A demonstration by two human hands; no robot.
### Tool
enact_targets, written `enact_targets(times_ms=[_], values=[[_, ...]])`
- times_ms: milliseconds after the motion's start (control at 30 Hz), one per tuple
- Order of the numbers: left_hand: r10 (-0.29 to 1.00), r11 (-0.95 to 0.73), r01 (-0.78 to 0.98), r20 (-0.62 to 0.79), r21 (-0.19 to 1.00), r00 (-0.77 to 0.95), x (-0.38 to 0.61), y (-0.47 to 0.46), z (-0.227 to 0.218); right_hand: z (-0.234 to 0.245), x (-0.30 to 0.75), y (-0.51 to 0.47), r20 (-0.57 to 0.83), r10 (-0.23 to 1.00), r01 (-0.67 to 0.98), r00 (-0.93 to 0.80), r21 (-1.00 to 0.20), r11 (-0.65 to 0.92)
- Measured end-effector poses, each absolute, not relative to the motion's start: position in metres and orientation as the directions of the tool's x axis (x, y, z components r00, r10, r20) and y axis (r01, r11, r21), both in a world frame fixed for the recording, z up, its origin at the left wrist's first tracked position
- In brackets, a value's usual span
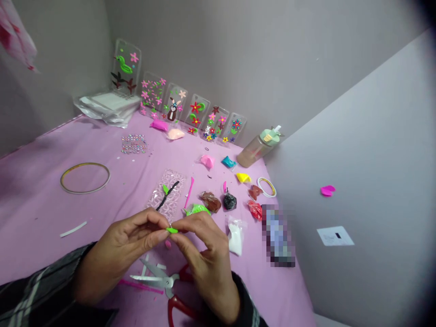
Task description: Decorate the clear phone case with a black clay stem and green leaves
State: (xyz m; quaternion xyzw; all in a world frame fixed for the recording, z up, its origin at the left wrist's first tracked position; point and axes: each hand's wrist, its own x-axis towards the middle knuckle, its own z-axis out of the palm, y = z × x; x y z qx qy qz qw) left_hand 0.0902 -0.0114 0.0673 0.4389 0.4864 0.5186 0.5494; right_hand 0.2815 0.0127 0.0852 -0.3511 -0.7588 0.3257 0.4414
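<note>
Between the fingertips of my left hand (134, 240) and my right hand (204, 245) is a small leaf-shaped piece of bright green clay (172, 230). Both hands pinch it above the table. Just beyond them lies a clear phone case (175, 181) with a geometric pattern; a black clay stem (168, 195) and a green clay leaf (165, 189) are on it. Past my right fingers sits a bag of green clay (197, 209), partly hidden. Open scissors (166, 280) with red handles lie below my hands, partly covered by the right one.
Bags of brown (210, 201), black (230, 201), red (255, 210) and white clay (235, 238) lie to the right. A bottle (257, 147) leans near the wall. Decorated phone cases (195, 111) stand along the back. A ring-shaped hoop (85, 191) lies left, a pink tool (189, 193) ahead.
</note>
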Motion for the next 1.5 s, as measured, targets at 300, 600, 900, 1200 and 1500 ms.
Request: enact_targets(times_ms=[300,600,900,1200,1500], values=[[0.981,-0.147,0.041,0.151,0.988,-0.12,0.086,-0.018,0.054,0.085,0.281,0.013,0.416,0.835,0.248,-0.361,-0.82,0.516],[0.962,-0.215,0.095,0.227,0.972,-0.15,0.09,-0.019,0.058,0.084,0.281,0.013,0.411,0.836,0.25,-0.362,-0.822,0.512],[0.968,-0.169,0.074,0.18,0.983,-0.175,0.091,-0.02,0.058,0.082,0.282,0.013,0.369,0.859,0.254,-0.355,-0.846,0.468],[0.973,-0.14,0.118,0.159,0.983,-0.167,0.091,-0.021,0.06,0.087,0.282,0.015,0.191,0.922,0.209,-0.336,-0.94,0.27],[0.922,-0.38,0.297,0.385,0.876,0.043,0.075,-0.02,0.048,0.09,0.281,0.016,0.008,0.925,0.136,-0.379,-0.989,0.064]])
